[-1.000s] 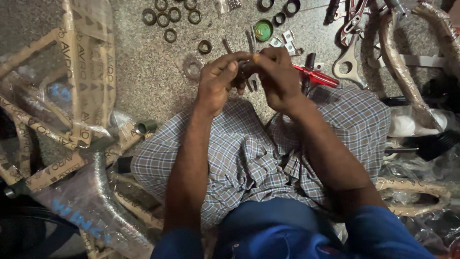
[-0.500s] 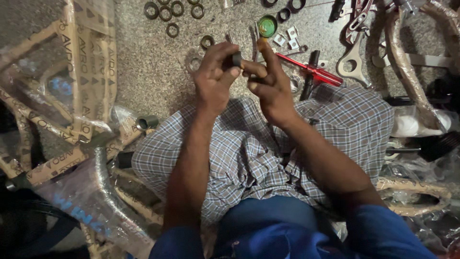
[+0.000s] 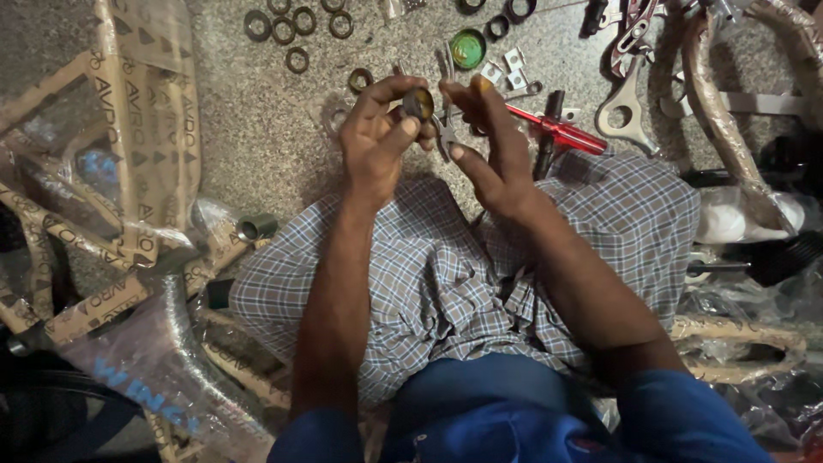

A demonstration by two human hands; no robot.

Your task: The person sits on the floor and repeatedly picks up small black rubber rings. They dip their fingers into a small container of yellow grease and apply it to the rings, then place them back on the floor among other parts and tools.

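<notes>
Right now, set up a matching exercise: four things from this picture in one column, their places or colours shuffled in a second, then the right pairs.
Things:
1. small round cup
2. screwdriver
3. round tin
4. short metal tube

Places or colours:
A. green, on the floor beyond the hands
B. pinched in the left hand
C. on the floor beside the checked cloth, on the left
D. red handle, lying on the floor past the right hand

Pairs: 1-B, 2-D, 3-A, 4-C

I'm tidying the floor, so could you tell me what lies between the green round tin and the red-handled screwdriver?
Head view: small square metal plates lie between tin and screwdriver.
</notes>
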